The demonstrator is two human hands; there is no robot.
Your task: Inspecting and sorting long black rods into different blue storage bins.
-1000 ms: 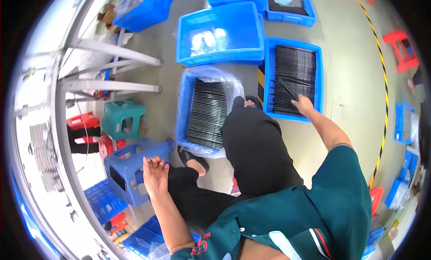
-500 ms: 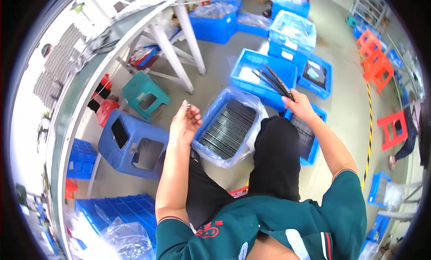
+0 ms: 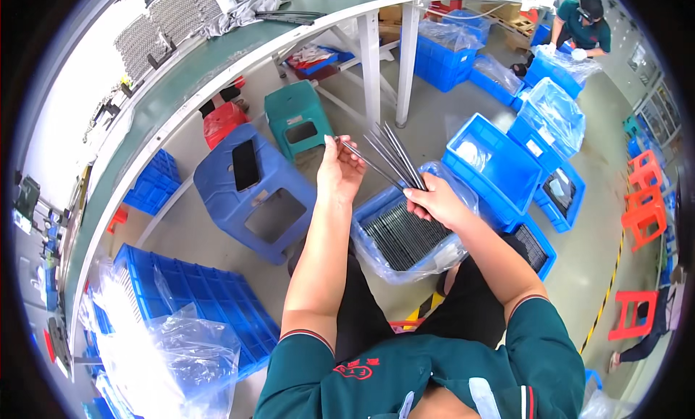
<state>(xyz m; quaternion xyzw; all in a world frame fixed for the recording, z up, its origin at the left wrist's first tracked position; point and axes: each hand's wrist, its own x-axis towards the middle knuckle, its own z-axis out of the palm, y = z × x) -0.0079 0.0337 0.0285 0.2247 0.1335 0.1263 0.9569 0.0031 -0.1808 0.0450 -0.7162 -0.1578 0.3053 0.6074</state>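
Right hand (image 3: 434,202) has lifted a fanned bundle of thin dark rods (image 3: 391,154) out of the crates to frame centre, fingers pinched round their lower ends. Left hand (image 3: 339,169) has risen to meet it, fingertips closed on one rod's tip. Plastic-lined blue bin (image 3: 405,234) of similar rods sits just below. Sorting looks underway.
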